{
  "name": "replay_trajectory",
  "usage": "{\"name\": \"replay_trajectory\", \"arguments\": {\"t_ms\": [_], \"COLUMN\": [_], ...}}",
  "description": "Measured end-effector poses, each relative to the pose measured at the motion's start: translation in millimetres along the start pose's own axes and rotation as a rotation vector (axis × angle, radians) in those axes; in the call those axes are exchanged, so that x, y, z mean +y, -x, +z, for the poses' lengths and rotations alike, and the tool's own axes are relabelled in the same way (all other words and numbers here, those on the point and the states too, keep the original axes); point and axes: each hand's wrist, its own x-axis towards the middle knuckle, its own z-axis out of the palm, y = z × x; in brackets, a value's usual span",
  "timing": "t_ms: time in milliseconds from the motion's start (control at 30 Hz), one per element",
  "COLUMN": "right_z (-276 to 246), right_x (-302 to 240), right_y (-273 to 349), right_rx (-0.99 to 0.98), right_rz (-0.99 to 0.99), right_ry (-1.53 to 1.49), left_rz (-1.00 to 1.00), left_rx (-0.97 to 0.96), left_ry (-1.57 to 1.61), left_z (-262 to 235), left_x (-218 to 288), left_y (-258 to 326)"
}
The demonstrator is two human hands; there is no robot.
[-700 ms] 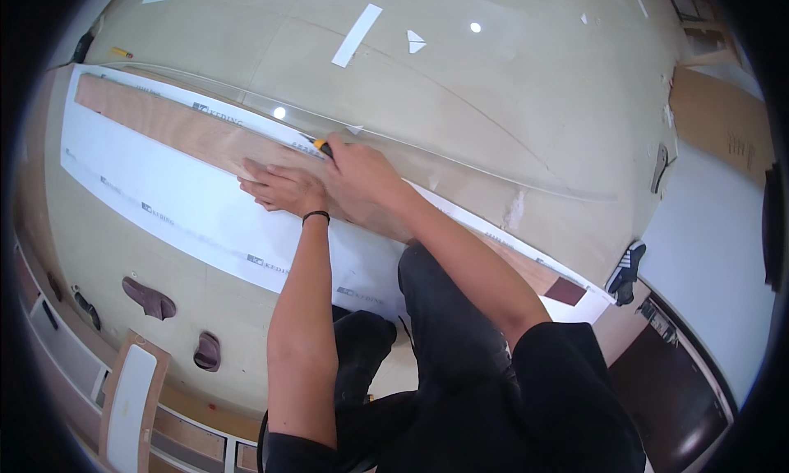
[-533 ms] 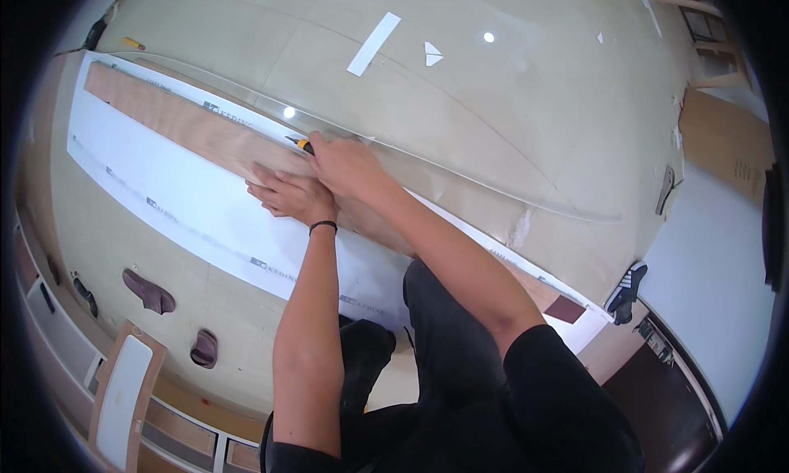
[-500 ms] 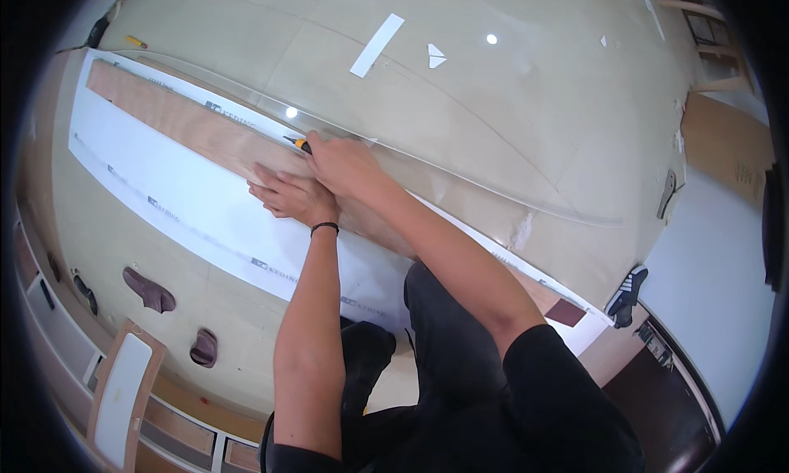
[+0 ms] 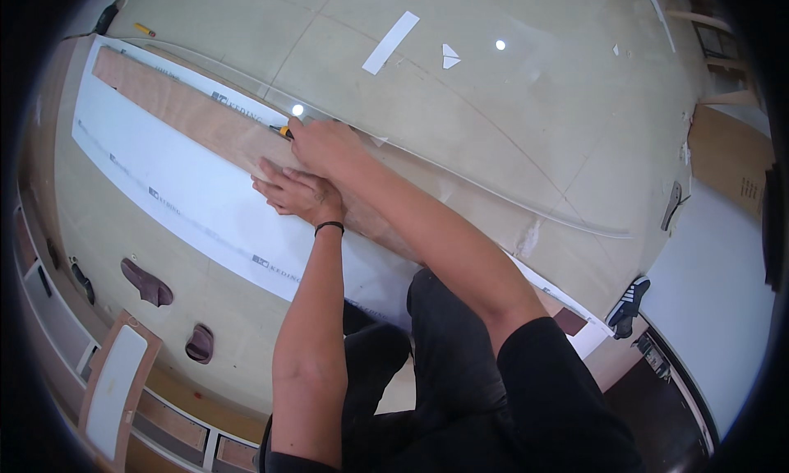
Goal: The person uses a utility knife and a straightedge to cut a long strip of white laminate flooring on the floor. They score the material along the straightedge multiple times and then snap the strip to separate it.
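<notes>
Two hands (image 4: 300, 193) (image 4: 325, 144), one yellow knife (image 4: 283, 132), one veneer strip (image 4: 197, 115).

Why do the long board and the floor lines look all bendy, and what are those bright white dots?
In the head view, the fisheye lens bends straight edges near the rim, so the long wooden strip and the clear curved strip bow; the corners go black. The white dots are ceiling lights glinting off the shiny floor. The right hand and left hand look sharp, not blurred.

Shiny beige floor (image 4: 509, 103) is bouncing ceiling light glare, white tape strips (image 4: 390, 41) are sticking to it, and a black-and-white sneaker (image 4: 629, 304) is sitting near the white panel (image 4: 715, 309).
</notes>
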Motion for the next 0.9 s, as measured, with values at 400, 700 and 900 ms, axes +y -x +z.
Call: {"name": "replay_trajectory", "arguments": {"t_ms": [400, 700, 900], "right_z": [-7, 1, -10], "right_x": [-7, -3, 25], "right_y": [-5, 7, 71], "right_rx": [-0.059, -0.025, -0.154], "right_rz": [-0.012, -0.014, 0.061], "right_ry": [0.050, 0.147, 0.137], "left_rz": [-0.015, 0.033, 0.040], "left_rx": [-0.004, 0.006, 0.004], "left_ry": [0.032, 0.021, 0.007], "left_z": [0, 2, 0], "left_x": [3, -2, -2], "left_y": [0, -3, -1]}}
